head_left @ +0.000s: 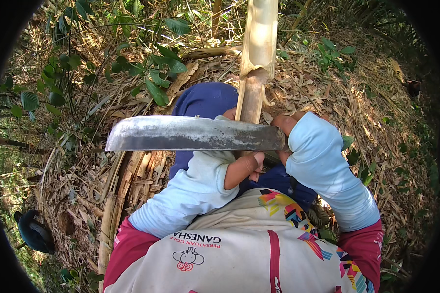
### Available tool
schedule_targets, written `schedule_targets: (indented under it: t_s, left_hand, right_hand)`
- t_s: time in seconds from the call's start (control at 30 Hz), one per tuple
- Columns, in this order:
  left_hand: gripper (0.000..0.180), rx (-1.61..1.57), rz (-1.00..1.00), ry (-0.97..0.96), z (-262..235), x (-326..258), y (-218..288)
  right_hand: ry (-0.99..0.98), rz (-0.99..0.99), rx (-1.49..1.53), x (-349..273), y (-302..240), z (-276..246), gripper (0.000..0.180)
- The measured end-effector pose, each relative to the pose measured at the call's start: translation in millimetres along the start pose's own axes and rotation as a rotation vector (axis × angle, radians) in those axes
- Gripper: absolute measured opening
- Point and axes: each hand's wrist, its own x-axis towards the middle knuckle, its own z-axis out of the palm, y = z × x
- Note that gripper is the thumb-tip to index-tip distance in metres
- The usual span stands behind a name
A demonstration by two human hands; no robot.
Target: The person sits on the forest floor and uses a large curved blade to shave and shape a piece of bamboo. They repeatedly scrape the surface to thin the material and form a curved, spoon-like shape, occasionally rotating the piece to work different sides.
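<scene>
- Sleeved forearms come up nearest the camera; right hand (pixel 291 129) is closed on the handle of a broad machete (pixel 195 134).
- Left hand (pixel 247 166) wraps the bamboo stalk (pixel 252 100) just below the blade.
- Bamboo looks stiff and smooth-skinned, likely slippery; the machete seems heavy.

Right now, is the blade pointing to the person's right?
No, the blade extends to the person's left from the right hand, crossing the bamboo.

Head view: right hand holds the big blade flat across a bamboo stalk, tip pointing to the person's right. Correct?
Not quite. In the head view the blade points to the person's left; its handle end is in the right hand. It does lie across the bamboo stalk.
</scene>
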Motion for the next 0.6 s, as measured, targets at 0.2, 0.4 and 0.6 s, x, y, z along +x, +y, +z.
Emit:
schedule_targets:
  t_s: [0.2,0.4,0.6]
  left_hand:
    - [0.05,-0.066,-0.032,-0.014,4.0,1.8,-3.8]
    - [0.035,-0.087,-0.041,-0.091,-0.4,0.4,1.7]
    - [0.027,0.121,-0.084,0.002,1.5,-6.2,9.1]
  right_hand:
    - [0.107,-0.089,-0.106,3.9,7.8,3.4,0.026]
    - [-0.016,0.011,-0.119,8.2,-1.5,1.3,0.042]
    - [0.064,-0.08,-0.188,8.5,2.2,7.3,0.021]
